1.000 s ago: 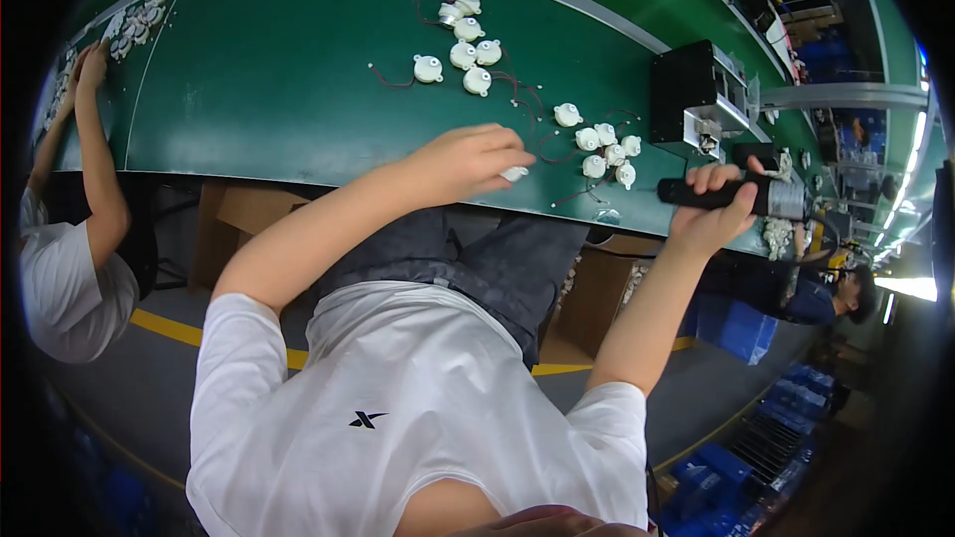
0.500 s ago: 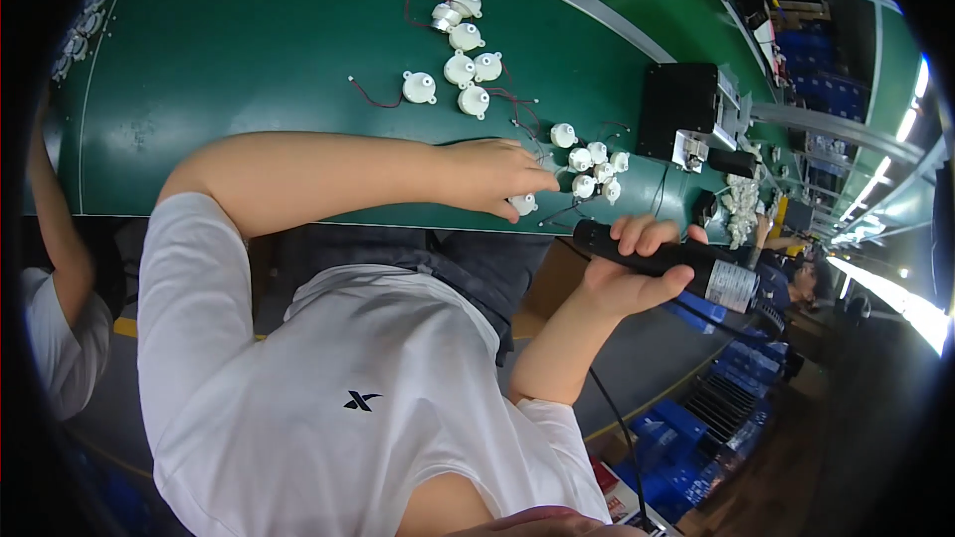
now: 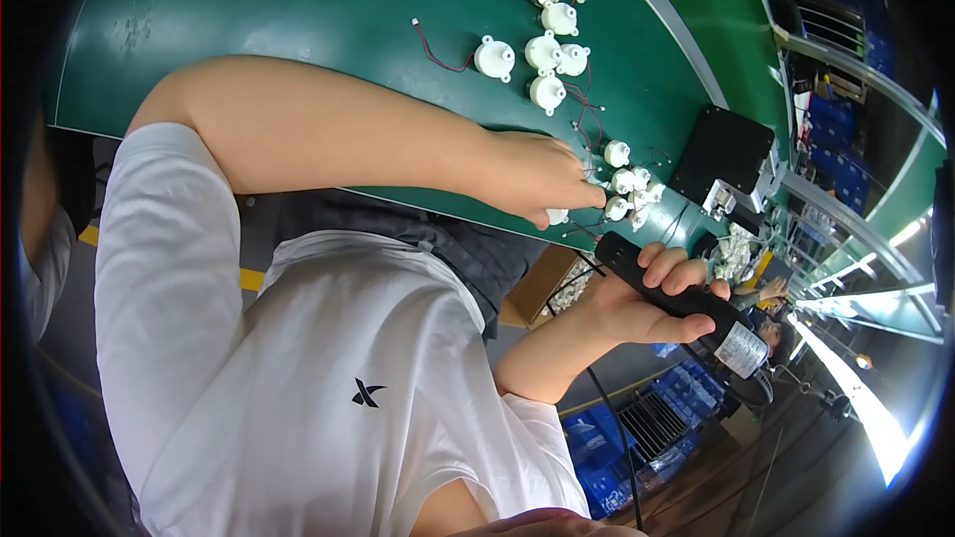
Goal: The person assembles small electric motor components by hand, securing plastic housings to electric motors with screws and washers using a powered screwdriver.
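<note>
My left hand [image 3: 545, 179] reaches across to the near edge of the green bench, thumb and fingers closed around a round white housing [image 3: 558, 216]. Most of that housing is hidden beneath the hand. Just right of it, my right hand [image 3: 652, 303] grips a black electric screwdriver [image 3: 676, 303] with a white label and a cable at its rear. The tool lies tilted, its front end close to the held housing; whether the two touch I cannot tell. Beyond my left fingers sits a cluster of small white round housings [image 3: 624, 181].
More white housings [image 3: 547, 92] with red and black wires lie farther up the green bench [image 3: 298, 0]. At the right stands a black box [image 3: 726, 144] with a metal fitting. Past it is a pile of white parts [image 3: 734, 257]. Blue crates [image 3: 597, 443] stand on the floor.
The whole view has turned and shifted, so the bench items appear farther right. My left hand stays on the housing, and the screwdriver's front end appears slightly closer to it.
</note>
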`<state>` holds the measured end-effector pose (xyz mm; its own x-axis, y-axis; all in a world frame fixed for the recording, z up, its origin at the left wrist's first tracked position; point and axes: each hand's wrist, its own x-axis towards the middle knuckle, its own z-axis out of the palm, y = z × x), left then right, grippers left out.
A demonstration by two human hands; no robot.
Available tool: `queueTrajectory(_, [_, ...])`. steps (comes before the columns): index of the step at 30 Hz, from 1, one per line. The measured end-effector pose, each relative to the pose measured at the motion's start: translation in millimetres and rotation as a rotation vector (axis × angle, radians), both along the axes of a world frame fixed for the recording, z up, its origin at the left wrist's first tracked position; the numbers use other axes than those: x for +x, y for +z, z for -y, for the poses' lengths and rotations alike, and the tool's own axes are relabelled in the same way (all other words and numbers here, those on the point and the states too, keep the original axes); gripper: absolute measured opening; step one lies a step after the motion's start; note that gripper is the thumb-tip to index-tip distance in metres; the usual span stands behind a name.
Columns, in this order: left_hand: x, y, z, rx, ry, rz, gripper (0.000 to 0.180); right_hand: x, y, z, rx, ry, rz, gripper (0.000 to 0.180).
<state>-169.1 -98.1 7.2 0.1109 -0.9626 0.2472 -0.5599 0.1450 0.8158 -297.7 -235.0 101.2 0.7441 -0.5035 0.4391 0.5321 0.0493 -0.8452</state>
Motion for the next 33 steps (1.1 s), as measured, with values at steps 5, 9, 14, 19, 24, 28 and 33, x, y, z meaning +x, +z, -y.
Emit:
queueTrajectory(5, [-3, 1, -3, 0.014, 0.015, 0.018, 0.060, 4, 0, -2, -0.022, 0.003, -0.002, 0.047])
queueTrajectory(9, [-3, 2, -2, 0.003, 0.010, 0.018, 0.059, 5, -3, -1, -0.021, 0.016, -0.012, 0.047])
queueTrajectory(14, [-2, 2, -3, -0.004, 0.008, 0.019, 0.058, 8, -6, -2, -0.056, 0.049, -0.036, 0.040])
queueTrajectory(19, [-2, 1, -1, -0.041, 0.015, 0.019, 0.057, 10, -8, -5, -0.118, -0.005, -0.068, 0.039])
queueTrajectory(24, [-1, 0, -2, -0.011, 0.016, 0.006, 0.056, 13, -11, -5, -0.129, -0.002, -0.078, 0.039])
queueTrajectory(28, [-2, 1, -2, -0.004, 0.016, 0.016, 0.054, 15, -9, -5, -0.136, -0.007, -0.105, 0.041])
queueTrajectory(33, [-8, -9, 3, -0.072, 0.017, 0.115, 0.037, 8, 9, 27, -0.115, 0.002, -0.043, 0.052])
